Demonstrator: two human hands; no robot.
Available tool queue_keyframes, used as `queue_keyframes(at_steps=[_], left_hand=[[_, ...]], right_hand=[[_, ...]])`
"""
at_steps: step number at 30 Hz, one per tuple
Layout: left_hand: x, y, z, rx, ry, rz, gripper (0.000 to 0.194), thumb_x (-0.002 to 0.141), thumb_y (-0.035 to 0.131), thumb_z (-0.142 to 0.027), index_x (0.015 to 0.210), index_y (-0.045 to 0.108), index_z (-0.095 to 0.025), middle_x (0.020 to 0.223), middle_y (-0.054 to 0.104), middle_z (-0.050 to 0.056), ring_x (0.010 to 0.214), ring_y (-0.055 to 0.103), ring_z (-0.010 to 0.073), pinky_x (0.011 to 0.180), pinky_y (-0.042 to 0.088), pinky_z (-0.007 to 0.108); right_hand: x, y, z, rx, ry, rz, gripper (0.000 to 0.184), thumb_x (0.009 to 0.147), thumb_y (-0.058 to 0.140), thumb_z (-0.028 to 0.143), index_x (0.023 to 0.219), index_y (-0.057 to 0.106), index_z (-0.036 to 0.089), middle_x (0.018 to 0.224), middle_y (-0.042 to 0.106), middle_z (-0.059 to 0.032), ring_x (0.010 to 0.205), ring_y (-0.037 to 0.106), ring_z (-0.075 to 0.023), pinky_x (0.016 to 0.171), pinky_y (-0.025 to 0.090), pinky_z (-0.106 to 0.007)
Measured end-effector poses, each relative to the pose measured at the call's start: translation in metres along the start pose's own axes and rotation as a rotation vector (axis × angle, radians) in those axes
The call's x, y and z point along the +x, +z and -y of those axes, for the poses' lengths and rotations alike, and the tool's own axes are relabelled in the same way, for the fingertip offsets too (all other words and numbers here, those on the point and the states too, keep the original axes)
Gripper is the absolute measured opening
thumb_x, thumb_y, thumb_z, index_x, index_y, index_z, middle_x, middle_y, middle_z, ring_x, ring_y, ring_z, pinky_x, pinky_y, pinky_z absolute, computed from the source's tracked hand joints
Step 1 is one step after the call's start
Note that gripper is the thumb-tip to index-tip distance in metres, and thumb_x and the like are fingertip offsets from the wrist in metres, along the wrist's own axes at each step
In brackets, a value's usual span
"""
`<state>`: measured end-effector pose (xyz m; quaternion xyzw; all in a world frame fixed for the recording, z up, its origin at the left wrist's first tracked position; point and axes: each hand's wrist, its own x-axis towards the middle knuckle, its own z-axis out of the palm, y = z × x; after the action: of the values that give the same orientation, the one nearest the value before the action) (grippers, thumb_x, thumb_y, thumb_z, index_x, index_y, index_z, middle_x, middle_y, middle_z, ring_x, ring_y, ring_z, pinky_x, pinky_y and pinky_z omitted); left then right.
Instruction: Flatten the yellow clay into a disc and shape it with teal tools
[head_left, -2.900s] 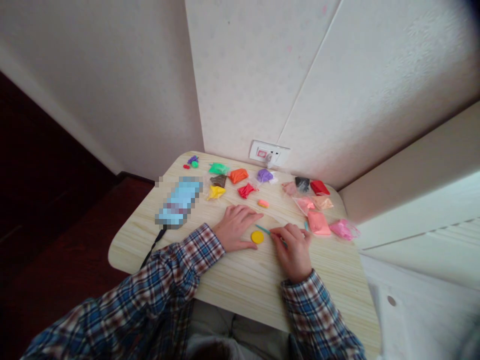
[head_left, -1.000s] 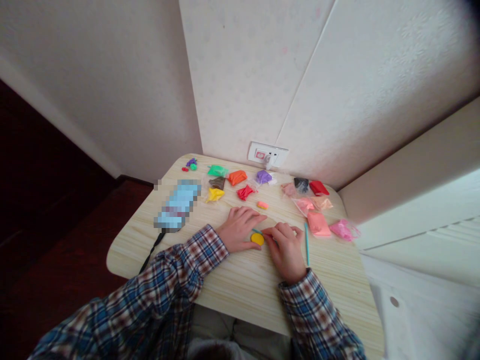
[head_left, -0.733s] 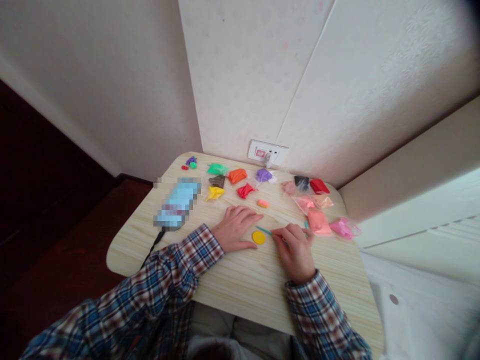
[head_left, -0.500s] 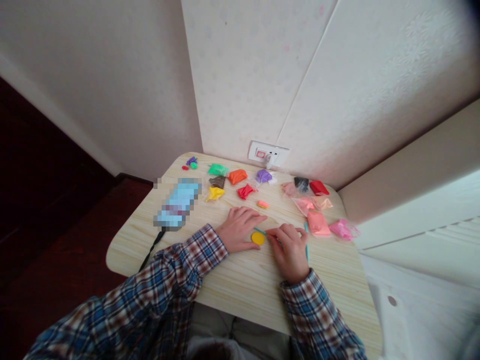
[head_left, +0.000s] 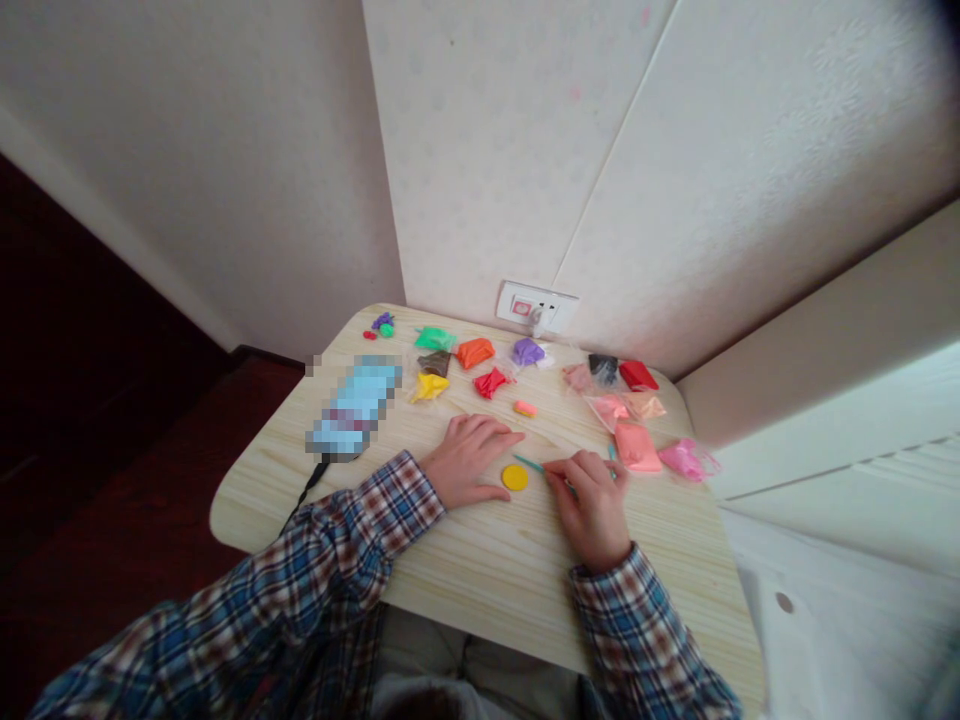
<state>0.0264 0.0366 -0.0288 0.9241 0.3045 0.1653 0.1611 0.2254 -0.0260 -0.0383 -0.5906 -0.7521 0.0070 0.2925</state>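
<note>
A flat yellow clay disc (head_left: 514,477) lies on the wooden tabletop between my two hands. My left hand (head_left: 469,462) rests just left of the disc, thumb and fingers spread, holding nothing. In my right hand (head_left: 590,500) a thin teal clay tool (head_left: 529,463) is pinched, its narrow end pointing left above the disc's upper edge. Whether its tip touches the table I cannot tell. A second teal piece (head_left: 612,453) shows behind the right hand, mostly hidden. Beyond the disc sits a small pink and yellow clay piece (head_left: 526,408).
Several bags of coloured clay, among them a red one (head_left: 491,382) and a coral one (head_left: 637,447), lie along the table's far side. A blurred-out phone (head_left: 356,405) with a black cable is at left. Small clay fruits (head_left: 383,325) stand in the far left corner.
My right hand has shifted slightly right with the teal tool, drawing its tip away from the left hand. My left hand has moved a little left, off the disc's edge.
</note>
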Motion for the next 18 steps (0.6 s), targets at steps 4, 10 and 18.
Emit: queue_keyframes(at_steps=[4,10,18], left_hand=[[0.003,0.001,-0.001,0.000,-0.030,0.004,0.074,0.072,0.066,-0.053,0.130,0.038,-0.017,0.123,0.048,0.011,0.114,0.039,0.0276,0.095,0.027,0.043],[0.010,0.004,-0.005,-0.009,0.013,-0.004,0.074,0.071,0.066,-0.056,0.128,0.041,-0.017,0.123,0.049,0.011,0.114,0.039,0.0280,0.095,0.027,0.043],[0.002,0.000,-0.001,0.005,-0.019,-0.005,0.076,0.070,0.067,-0.055,0.130,0.039,-0.017,0.123,0.048,0.011,0.114,0.039,0.0275,0.095,0.028,0.042]], right_hand=[[0.001,0.000,0.003,-0.004,-0.014,0.015,0.018,0.087,0.046,0.020,0.078,0.062,0.022,0.072,0.059,0.0004,0.076,0.052,-0.0160,0.081,0.025,-0.036],[0.007,0.005,0.012,0.009,-0.033,0.029,0.017,0.086,0.048,0.018,0.078,0.062,0.022,0.072,0.058,0.0007,0.076,0.051,-0.0156,0.081,0.025,-0.035],[0.003,0.001,0.007,0.028,-0.017,0.034,0.017,0.087,0.047,0.019,0.079,0.061,0.022,0.073,0.059,0.0003,0.076,0.051,-0.0157,0.081,0.025,-0.035]])
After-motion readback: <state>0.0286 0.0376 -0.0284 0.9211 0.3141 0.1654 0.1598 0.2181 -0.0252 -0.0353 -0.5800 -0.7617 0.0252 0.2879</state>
